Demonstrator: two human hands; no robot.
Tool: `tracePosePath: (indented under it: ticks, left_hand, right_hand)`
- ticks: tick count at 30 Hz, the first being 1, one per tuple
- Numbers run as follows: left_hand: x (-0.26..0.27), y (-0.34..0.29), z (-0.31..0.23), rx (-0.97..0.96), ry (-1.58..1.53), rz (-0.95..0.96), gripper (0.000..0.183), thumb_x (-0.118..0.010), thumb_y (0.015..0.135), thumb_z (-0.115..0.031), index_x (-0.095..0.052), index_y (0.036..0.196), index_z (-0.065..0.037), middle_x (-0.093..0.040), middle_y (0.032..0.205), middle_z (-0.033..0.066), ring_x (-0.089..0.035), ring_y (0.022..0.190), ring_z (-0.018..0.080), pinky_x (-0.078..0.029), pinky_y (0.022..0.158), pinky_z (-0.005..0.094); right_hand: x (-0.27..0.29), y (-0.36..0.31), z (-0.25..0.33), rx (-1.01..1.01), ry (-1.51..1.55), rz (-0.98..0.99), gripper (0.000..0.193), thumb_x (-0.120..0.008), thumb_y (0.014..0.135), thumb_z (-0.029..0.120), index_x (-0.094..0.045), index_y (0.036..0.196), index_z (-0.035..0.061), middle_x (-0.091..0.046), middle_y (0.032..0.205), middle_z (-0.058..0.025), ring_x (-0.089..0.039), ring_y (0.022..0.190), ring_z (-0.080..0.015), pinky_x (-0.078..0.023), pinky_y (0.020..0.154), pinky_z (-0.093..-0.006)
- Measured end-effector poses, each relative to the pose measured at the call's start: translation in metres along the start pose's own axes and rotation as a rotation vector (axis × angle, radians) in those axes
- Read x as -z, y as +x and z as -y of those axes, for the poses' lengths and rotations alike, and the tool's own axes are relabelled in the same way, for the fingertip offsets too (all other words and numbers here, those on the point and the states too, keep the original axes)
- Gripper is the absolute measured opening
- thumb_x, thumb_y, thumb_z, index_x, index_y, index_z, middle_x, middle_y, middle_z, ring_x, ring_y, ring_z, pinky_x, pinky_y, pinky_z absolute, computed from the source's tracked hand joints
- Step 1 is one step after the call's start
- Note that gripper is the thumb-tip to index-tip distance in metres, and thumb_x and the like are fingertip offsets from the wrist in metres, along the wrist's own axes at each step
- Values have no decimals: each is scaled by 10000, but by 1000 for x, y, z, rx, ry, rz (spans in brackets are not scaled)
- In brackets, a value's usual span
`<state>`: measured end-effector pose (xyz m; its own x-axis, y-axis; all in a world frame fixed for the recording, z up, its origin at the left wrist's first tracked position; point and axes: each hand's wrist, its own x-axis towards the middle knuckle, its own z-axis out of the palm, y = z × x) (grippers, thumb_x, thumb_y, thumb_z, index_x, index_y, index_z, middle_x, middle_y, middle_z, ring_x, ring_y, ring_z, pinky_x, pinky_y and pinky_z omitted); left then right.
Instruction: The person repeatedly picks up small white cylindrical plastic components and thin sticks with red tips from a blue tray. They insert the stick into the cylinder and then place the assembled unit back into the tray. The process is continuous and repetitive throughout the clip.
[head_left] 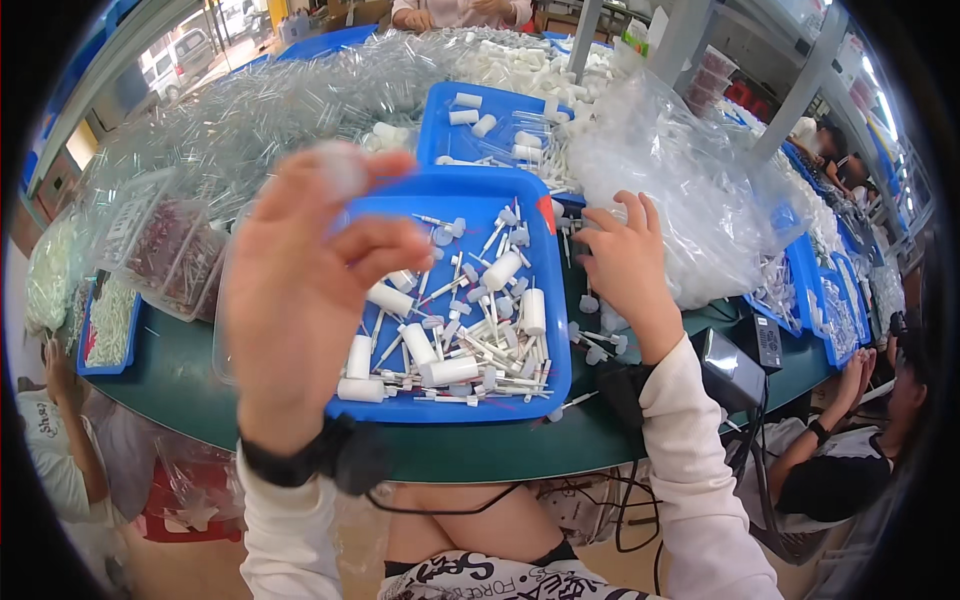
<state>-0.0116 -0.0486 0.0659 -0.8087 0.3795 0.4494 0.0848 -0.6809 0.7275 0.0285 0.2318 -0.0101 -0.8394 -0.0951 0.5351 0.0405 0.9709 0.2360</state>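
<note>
My left hand [305, 290] is raised over the left side of a blue tray [562, 330], its fingers bent around a whitish, rounded piece [342, 172] that is blurred. In the tray lie white cylinders [533, 312] and many thin white sticks with grey toothed caps [458, 228]. My right hand [628, 262] is at the tray's right edge, fingers apart and bent, with nothing visible in them. Close under it, a few more grey-capped sticks [590, 303] rest on the green table [480, 455].
Behind stands a second blue tray [432, 130] with white cylinders. Clear tubes [250, 110] are heaped at back left, and a clear plastic bag [660, 170] lies at right. Compartment boxes [165, 245] stand left; a black device [728, 368] with cables sits right. Other people sit at both sides.
</note>
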Motion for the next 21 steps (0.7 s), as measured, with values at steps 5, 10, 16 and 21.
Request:
tracePosePath:
  ticks: [5,10,16,21]
  left_hand:
    - [22,9,42,120,468,-60,257,-685,767,-50,-556,986,-17,-644,924,101,-624,808,141,-483,726,248]
    - [30,4,55,22,718,36,258,-722,724,-57,-599,950,-37,-649,888,45,-616,820,115,-475,716,239]
    - [30,-2,70,51,629,19,248,-716,719,-40,-631,953,-47,-643,910,39,-600,838,116,-475,720,248]
    - [32,-4,64,24,695,6,242,-716,710,-31,-646,942,-43,-642,923,47,-591,830,112,-465,719,244]
  right_hand:
    - [0,9,9,-27,155,-123,143,-625,701,109,-679,832,110,-620,995,-38,-490,1065,-268,-323,979,-461]
    - [19,17,39,62,700,-106,281,-643,699,134,-637,980,123,-603,1003,-48,-509,1037,-262,-349,939,-431]
    - [10,9,57,170,697,-49,345,-661,686,80,-614,1025,121,-609,957,-68,-541,985,-274,-347,943,-426]
    - [29,9,49,-179,1207,-40,254,-676,784,103,-642,1031,53,-541,798,-60,-542,809,-139,-415,688,-238]
